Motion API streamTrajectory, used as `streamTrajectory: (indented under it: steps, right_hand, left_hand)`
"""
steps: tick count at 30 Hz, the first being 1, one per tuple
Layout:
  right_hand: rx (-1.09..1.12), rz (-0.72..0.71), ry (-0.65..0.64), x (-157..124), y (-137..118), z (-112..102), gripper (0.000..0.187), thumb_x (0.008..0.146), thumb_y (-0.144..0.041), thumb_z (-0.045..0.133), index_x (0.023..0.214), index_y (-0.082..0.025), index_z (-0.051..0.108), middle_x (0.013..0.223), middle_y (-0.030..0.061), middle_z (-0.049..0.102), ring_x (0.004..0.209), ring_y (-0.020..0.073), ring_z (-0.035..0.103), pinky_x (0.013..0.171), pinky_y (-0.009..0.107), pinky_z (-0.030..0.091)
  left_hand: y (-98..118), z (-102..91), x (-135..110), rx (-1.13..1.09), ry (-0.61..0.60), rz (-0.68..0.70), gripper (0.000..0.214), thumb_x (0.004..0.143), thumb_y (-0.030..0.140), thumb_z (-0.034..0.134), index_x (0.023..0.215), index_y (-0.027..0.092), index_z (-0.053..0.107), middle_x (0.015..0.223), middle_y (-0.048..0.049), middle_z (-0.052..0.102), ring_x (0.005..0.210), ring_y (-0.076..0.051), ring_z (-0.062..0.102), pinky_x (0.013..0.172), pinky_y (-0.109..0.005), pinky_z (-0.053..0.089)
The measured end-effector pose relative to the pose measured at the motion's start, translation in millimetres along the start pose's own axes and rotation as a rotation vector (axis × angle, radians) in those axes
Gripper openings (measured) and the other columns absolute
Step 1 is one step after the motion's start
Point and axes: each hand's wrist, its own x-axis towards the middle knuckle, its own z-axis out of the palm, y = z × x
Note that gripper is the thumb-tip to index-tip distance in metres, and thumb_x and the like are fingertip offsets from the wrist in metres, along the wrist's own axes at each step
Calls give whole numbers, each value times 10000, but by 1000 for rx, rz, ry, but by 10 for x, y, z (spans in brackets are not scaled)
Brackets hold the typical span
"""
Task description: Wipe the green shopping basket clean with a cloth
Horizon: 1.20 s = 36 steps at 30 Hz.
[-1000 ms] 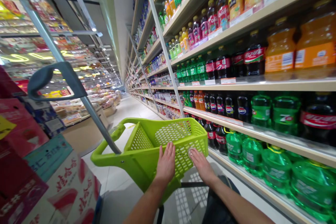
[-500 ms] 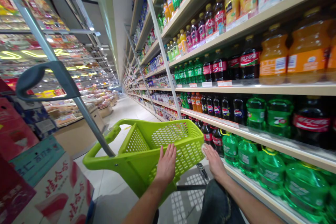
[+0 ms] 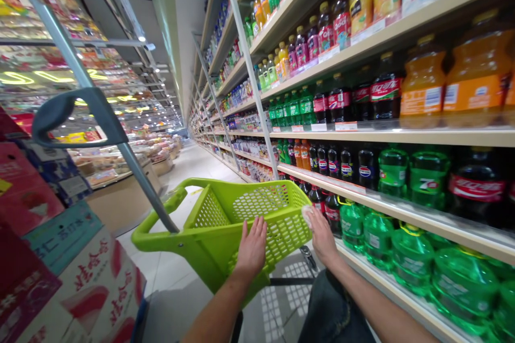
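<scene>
A lime green shopping basket (image 3: 205,252) with perforated walls stands in front of me on a wheeled frame, a divider across its inside. My left hand (image 3: 252,244) lies flat against its near side, fingers stretched out and holding nothing. At the basket's right end, my right hand (image 3: 325,235) presses a crumpled white wipe (image 3: 308,215) to the corner of the rim. Part of the wipe is hidden under the fingers. A grey metal pole with a dark looped handle (image 3: 108,123) rises from the basket's left side.
Shelves (image 3: 386,136) of bottled drinks run along the right, close to my right arm. Large green bottles (image 3: 412,257) stand on the lowest shelf. Stacked drink cartons (image 3: 88,284) are at the left. Between them, a pale floor aisle (image 3: 197,158) leads away.
My right hand has moved a little left and up with the wipe, onto the basket's corner. My left hand stays against the side, shifted slightly. The view has moved slightly.
</scene>
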Motion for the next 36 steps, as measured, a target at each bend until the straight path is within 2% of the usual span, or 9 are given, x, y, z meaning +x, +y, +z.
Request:
streamTrajectory:
  steps: [3,7,9,13,16,22,28,32,36]
  right_hand:
    - [22,-42,-20,129,-254,107,523,793,-32,309,1297,-143,392,1368,105,361,1294,209,238,1020,442,306]
    - [10,-40,-179,-300,-357,290,557,766,19,275,1241,-194,473,1273,79,491,1255,181,327,975,412,368]
    - [29,-41,-192,-403,-392,280,564,772,10,276,1255,-217,456,1277,68,489,1254,181,329,966,414,377]
    - [98,-92,-79,25,-618,170,530,814,-37,292,1323,-170,356,1370,99,361,1298,204,230,1011,447,315]
    - [88,-119,-54,244,-755,230,559,807,-13,283,1338,-185,327,1369,90,366,1303,191,215,1014,444,307]
    - [55,-225,-208,-198,-801,289,626,766,38,273,1324,-234,348,1325,48,435,1274,180,290,969,414,375]
    - [111,-230,-114,244,-1242,242,555,807,-9,303,1335,-179,333,1380,91,343,1307,205,200,1020,451,304]
    - [95,-324,-180,-11,-1262,372,607,772,47,291,1328,-190,343,1318,93,437,1283,189,271,974,428,367]
    - [127,-342,-201,-68,-1380,280,579,784,18,308,1320,-194,358,1328,82,427,1279,196,281,977,427,367]
  left_hand:
    - [9,-18,-32,-18,-22,3,641,724,117,317,1355,96,206,1454,-97,138,1342,-201,83,1085,-499,59]
    - [-59,2,-116,19,-36,14,647,722,116,316,1358,103,196,1454,-95,132,1342,-200,84,1083,-503,70]
    - [-110,20,-150,40,-16,17,650,719,112,322,1358,110,201,1450,-98,148,1340,-202,99,1081,-502,87]
    - [-144,44,-168,27,49,32,611,749,121,298,1354,119,215,1448,-91,163,1338,-195,109,1081,-498,107]
    - [-149,92,-194,15,68,20,576,772,131,277,1347,126,237,1445,-84,185,1335,-190,124,1083,-493,110]
    - [-311,248,-378,34,61,23,580,772,155,301,1347,120,234,1444,-87,191,1336,-194,123,1083,-489,121]
    - [-526,136,-497,65,135,-27,608,757,129,304,1357,120,203,1450,-82,167,1341,-194,102,1079,-495,110]
    - [-693,135,-647,96,138,-85,585,769,137,294,1350,124,231,1445,-78,184,1338,-193,124,1078,-486,118]
    - [-823,245,-780,114,171,-103,571,784,177,312,1348,136,243,1440,-77,206,1335,-192,143,1077,-470,129]
